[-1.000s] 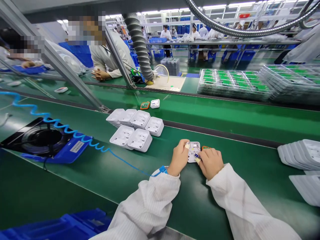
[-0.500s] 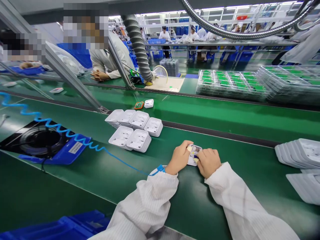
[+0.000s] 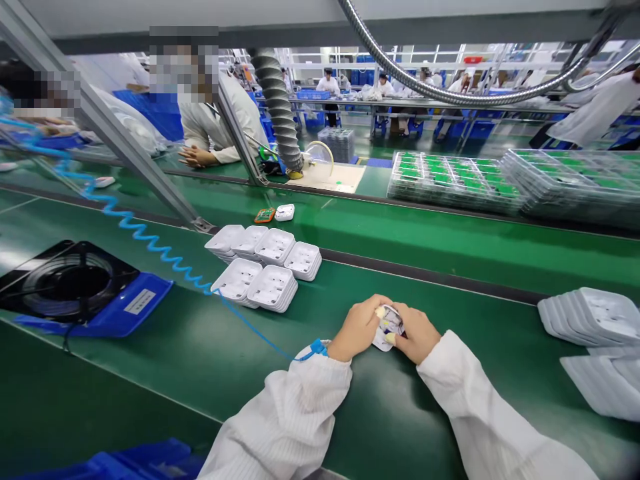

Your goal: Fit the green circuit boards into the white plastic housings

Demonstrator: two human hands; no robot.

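Note:
A small white square plastic housing (image 3: 382,342) is between my two hands, low over the green bench, its inner side facing up. Dark and yellowish details show inside it, too small to name. My left hand (image 3: 356,329) is closed on its left edge, thumb at the upper left. My right hand (image 3: 418,332) grips the right side, with the thumb over the inside and the fingers wrapped along the far edge. Both thumbs have pale yellow covers on their tips. Around my left wrist sits a blue strap (image 3: 318,348) with a coiled blue cord (image 3: 165,252).
Stacked white housings (image 3: 273,288) stand left of my hands, more stacks (image 3: 590,320) at right. A black fan (image 3: 67,280) lies at left. On the conveyor (image 3: 360,233) are an orange-edged circuit board (image 3: 265,215) and a white housing (image 3: 285,213). Trays of green boards (image 3: 450,177) lie beyond; a co-worker (image 3: 220,120) sits opposite.
My right hand has shifted from over the housing's middle to its right and far edge, and the housing is now tilted more. My left hand keeps its hold. The camera view has shifted slightly.

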